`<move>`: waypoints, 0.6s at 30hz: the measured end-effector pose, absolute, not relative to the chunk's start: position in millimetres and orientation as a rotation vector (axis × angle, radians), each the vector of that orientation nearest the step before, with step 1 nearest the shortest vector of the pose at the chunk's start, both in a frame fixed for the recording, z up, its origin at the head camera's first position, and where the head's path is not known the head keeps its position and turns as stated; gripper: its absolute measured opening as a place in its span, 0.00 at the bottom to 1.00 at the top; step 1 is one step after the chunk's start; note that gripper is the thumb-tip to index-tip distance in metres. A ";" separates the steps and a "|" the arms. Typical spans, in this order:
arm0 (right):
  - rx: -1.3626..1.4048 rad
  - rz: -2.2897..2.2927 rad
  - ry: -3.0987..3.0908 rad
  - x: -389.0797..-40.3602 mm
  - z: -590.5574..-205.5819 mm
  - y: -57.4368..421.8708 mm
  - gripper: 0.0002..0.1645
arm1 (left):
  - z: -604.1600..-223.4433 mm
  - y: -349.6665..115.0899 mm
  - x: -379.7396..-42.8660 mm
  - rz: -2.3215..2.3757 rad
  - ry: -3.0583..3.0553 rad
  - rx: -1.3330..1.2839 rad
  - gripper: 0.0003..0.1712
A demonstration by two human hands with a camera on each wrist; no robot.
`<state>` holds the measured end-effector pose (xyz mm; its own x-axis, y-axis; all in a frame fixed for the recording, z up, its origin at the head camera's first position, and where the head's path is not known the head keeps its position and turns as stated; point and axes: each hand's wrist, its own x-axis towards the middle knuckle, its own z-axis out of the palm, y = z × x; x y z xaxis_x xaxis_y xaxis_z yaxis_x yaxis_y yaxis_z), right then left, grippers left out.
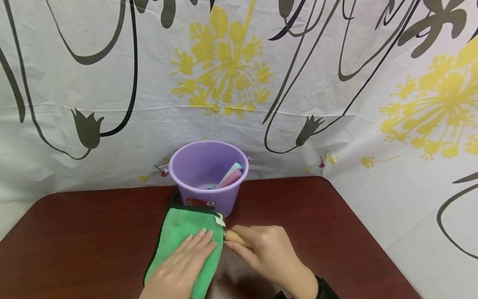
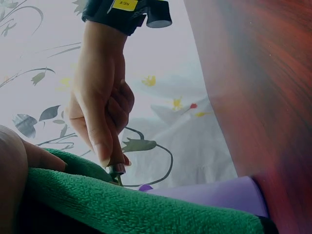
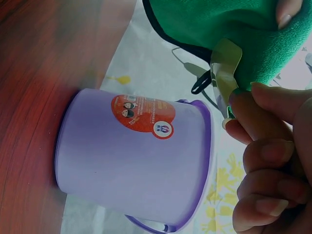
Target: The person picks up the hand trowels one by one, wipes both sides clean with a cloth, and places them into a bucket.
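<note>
A green cloth [image 1: 183,226] with a dark border hangs in front of the purple bucket [image 1: 207,166]. My left hand [image 1: 183,261] lies over it with the fingers extended on top; in the left wrist view its thumb side presses into a fold of the cloth [image 2: 122,200]. My right hand [image 1: 265,249] grips a wooden handle [image 1: 236,238] at the cloth's right edge. From that handle a shiny metal blade [image 3: 225,68] runs against the cloth in the right wrist view. Its far part is hidden, so I cannot tell the tool's exact kind.
Inside the bucket lean a pale blue stick [image 1: 232,171] and a pink stick [image 1: 230,178]. The bucket stands at the back of the dark red-brown table [image 1: 93,232]. A white patterned sheet [image 1: 149,83] hangs behind and along the right side.
</note>
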<state>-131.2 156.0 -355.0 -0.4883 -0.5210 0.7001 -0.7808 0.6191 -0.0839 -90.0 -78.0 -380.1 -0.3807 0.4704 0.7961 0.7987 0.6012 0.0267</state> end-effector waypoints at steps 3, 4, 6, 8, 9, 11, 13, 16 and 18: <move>1.016 0.521 -2.195 -130.7 -354.6 155.4 0.05 | -381.2 -76.2 -92.1 -0.452 -2.014 -1.005 0.50; 1.015 0.521 -2.194 -130.5 -354.4 154.9 0.06 | -381.6 -76.1 -92.7 -0.428 -2.010 -1.006 0.50; 1.015 0.527 -2.193 -130.2 -354.2 154.2 0.06 | -381.9 -76.4 -94.0 -0.376 -2.002 -1.007 0.49; 1.015 0.540 -2.190 -130.0 -354.2 153.6 0.05 | -382.0 -76.6 -94.8 -0.360 -1.988 -1.004 0.49; 1.013 0.546 -2.187 -130.0 -354.1 153.4 0.05 | -381.6 -76.8 -95.2 -0.357 -1.984 -1.003 0.49; 1.013 0.557 -2.182 -130.1 -353.8 153.2 0.04 | -380.7 -77.3 -95.6 -0.351 -1.992 -0.997 0.49; 1.013 0.564 -2.182 -130.2 -353.5 153.0 0.04 | -379.5 -77.8 -95.7 -0.344 -2.025 -0.989 0.50; 1.013 0.561 -2.190 -130.2 -353.2 152.4 0.04 | -378.1 -80.0 -95.3 -0.339 -2.122 -0.989 0.42; 1.016 0.562 -2.196 -130.2 -353.3 151.5 0.06 | -377.2 -81.8 -94.7 -0.356 -2.193 -0.990 0.37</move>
